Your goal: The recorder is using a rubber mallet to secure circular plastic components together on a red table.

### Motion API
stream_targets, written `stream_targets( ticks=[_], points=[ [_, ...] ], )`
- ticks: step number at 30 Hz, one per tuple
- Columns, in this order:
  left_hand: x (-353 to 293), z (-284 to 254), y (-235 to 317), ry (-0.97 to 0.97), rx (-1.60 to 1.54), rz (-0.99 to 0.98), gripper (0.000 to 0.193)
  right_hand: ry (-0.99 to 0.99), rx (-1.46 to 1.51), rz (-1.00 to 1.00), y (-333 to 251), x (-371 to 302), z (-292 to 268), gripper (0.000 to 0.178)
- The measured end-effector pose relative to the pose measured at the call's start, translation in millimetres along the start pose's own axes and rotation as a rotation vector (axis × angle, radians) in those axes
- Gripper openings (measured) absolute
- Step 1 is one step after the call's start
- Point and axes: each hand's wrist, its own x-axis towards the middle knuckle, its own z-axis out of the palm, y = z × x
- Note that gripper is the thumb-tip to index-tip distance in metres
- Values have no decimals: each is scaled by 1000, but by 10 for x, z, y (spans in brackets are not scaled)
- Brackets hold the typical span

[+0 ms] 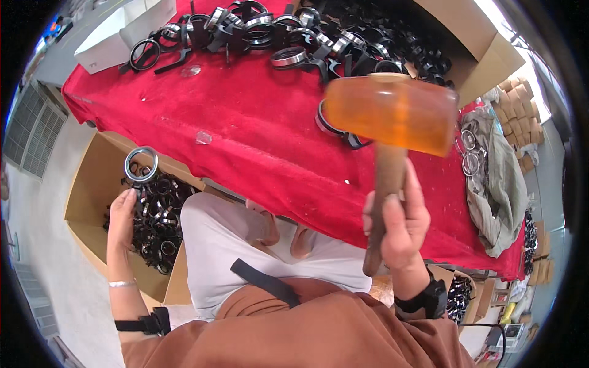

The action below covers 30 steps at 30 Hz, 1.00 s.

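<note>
Orange-headed mallet (390,116) raised, wood handle; steel ring (141,165) over box.

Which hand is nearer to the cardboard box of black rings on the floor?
Left. The left hand reaches down into the cardboard box at the rings. The right hand is raised over the red table, gripping the mallet.
</note>
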Motion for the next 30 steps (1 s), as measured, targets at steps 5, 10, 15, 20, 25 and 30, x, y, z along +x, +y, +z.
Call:
stream_targets(
  ticks=[5,10,15,20,25,30],
  points=[
    [121,734,850,288,757,496,38,227,-26,-106,-14,-76,-280,53],
    [-598,2408,2190,-189,364,1089,76,332,69,-84,-30,-84,-417,53],
    [-437,2950,2168,-264,515,1112,32,223,66,-64,-39,-98,-312,53],
    [-376,2191,1730,-273,-527,333,11,177,20,43,119,-107,-307,52],
    [-481,1798,858,-370,-1051,-118,16,-58,-91,164,236,177,103,50],
    [-468,1774,661,-514,-983,-233,28,-149,-275,147,320,246,398,50]
  ],
)
